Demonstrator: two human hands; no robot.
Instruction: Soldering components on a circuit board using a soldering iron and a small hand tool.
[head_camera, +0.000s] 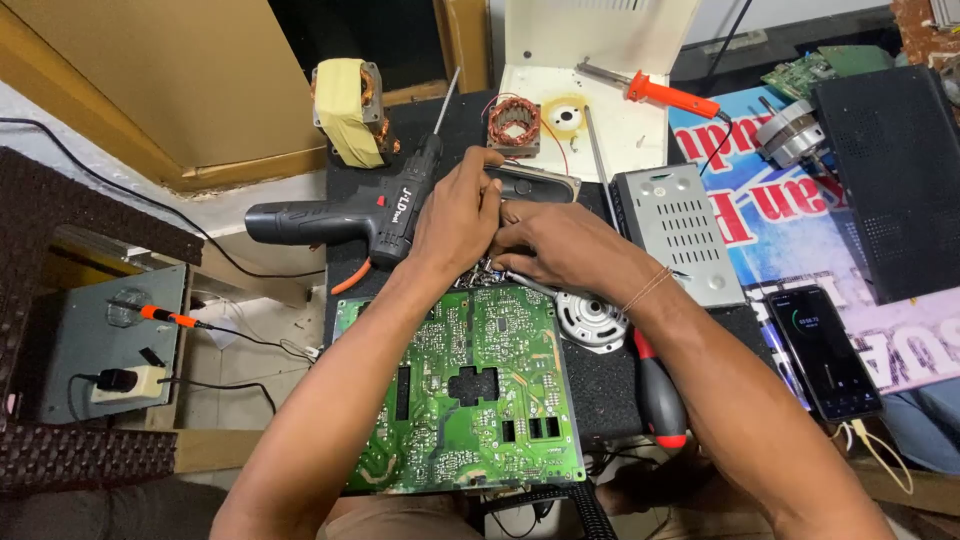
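Observation:
A large green circuit board (470, 390) lies tilted in front of me, solder side up. My left hand (458, 215) and my right hand (560, 245) meet at the board's far edge, fingers curled around small metal parts and wires (487, 272) there. What exactly each hand grips is hidden by the fingers. A thin thread bracelet circles my right wrist (648, 290).
A black cordless drill (350, 215) lies left of my hands. A transformer (345, 110), copper stator (514, 122), orange-handled soldering iron (670, 97), grey metal box (678, 232), round motor part (592, 322), red-black screwdriver (660, 400) and lit phone (823, 352) surround the board.

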